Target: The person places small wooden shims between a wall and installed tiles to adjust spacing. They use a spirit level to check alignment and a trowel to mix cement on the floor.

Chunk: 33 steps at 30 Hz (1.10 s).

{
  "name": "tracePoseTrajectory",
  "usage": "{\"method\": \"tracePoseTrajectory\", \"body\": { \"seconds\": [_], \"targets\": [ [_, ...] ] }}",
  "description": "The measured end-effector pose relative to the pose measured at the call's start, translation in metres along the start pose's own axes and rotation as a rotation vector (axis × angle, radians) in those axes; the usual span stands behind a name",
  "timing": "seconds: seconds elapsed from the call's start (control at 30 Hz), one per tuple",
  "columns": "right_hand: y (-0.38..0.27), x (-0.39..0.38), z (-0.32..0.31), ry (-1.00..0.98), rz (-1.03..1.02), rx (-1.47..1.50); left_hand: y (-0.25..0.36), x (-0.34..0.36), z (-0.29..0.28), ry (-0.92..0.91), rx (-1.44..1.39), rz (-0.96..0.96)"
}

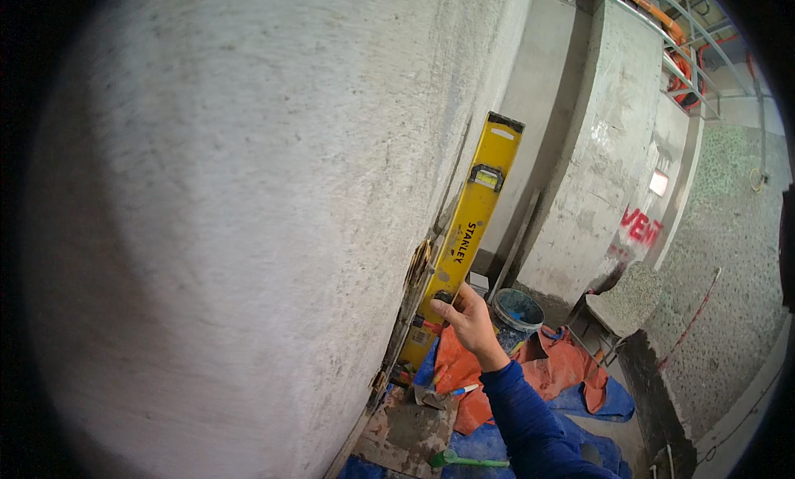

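Observation:
My right hand (477, 323) grips a yellow spirit level (470, 218) near its lower part. The thumb lies on the front face and the fingers go round behind the edge. The level stands nearly upright, leaning a little to the right in the picture, along the edge of a rough grey plastered wall (290, 189). A vial window with a black frame shows near its top. Next to its lower half the wall edge is broken, with ragged brown material (418, 268). My left hand is out of view.
Below stand a bucket (519, 307) and crumpled orange and blue tarpaulin (551, 367). A green-handled tool (468, 460) lies on the floor. Behind are a concrete column (596, 148), a speckled wall (733, 231) with red marks, and metal framing with an orange pipe (650, 9) overhead.

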State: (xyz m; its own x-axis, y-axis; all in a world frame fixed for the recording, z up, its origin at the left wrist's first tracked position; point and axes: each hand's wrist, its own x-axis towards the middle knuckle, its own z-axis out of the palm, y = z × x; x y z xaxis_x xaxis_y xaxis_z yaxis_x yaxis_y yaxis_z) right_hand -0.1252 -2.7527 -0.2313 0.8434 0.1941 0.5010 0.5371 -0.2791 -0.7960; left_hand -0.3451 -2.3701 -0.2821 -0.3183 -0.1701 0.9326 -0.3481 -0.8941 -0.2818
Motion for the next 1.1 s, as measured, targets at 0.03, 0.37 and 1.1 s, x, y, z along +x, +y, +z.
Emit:
{"method": "tracePoseTrajectory", "body": {
  "seconds": [0.03, 0.37, 1.1],
  "targets": [
    [0.001, 0.000, 0.001, 0.012, -0.026, -0.011, 0.000, 0.000, 0.000, 0.000, 0.003, 0.001],
    [0.010, -0.001, 0.005, 0.059, -0.066, -0.022, 0.005, -0.009, -0.011, -0.010, -0.016, -0.033],
    [0.015, 0.002, 0.006, 0.028, -0.140, -0.039, 0.282, -0.263, 0.262, 0.825, -2.021, -2.342]
  ]
}}
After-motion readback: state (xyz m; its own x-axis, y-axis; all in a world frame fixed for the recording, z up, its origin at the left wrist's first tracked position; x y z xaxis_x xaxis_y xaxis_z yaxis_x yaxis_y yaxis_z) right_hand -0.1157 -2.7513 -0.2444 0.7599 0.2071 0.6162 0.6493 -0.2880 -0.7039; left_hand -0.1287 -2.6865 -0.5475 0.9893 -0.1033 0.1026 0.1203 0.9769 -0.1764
